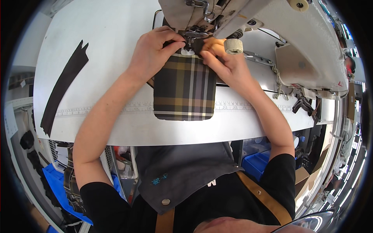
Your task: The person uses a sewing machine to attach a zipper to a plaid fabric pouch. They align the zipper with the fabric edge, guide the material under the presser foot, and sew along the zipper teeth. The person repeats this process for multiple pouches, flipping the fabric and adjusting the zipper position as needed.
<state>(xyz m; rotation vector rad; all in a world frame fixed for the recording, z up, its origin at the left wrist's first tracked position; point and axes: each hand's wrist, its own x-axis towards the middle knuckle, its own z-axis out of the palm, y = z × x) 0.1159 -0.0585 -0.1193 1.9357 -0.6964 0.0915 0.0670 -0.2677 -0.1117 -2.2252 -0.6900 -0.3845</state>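
Observation:
A plaid fabric panel (184, 87) in black, olive and grey lies flat below the presser foot (189, 43) of a sewing machine (268, 23), its lower corners rounded. Left of the foot, my left hand (155, 48) pinches thumb and forefinger together at the edge of dark fabric. On the other side, my right hand (225, 62) has its fingers bent around a dark fabric piece (198, 46), with the thumb near the panel's upper right corner. The machine head and knob partly cover the right fingers. How the dark fabric lies under the foot is hidden.
A loose dark fabric strip (64, 91) rests on the white table (93, 42) at the left. A printed ruler (132, 108) crosses the tabletop. Dark scraps (305, 105) lie at the right end. Blue bins (256, 165) stand below the table's front edge.

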